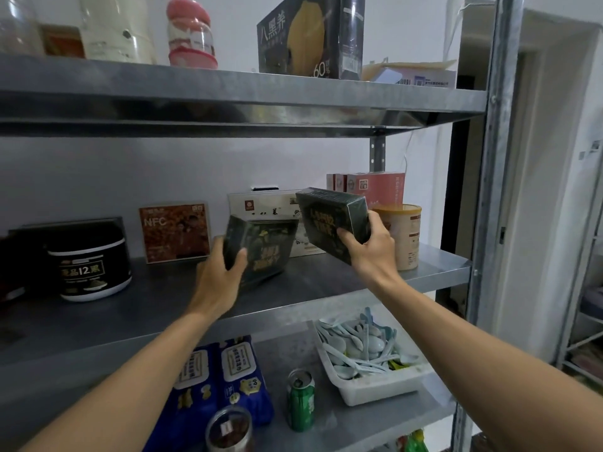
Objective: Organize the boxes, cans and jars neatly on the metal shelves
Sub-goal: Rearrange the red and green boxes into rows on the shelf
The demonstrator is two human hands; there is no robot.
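The left hand (222, 275) grips a dark green rectangular box (264, 246) tilted midway along the grey metal shelf (156, 298), the right hand (372, 247) holds a matching box (329, 216) raised beside it; best stand both flush, faces forward.

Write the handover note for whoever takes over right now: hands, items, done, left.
Left hand grips one dark green rectangular box at the middle metal shelf. Right hand grips a second dark green box, tilted, above it.
Done: orange NFC box and beige round can stand on that shelf.
Left: set both boxes down neatly; green drink can waits on the lower shelf.
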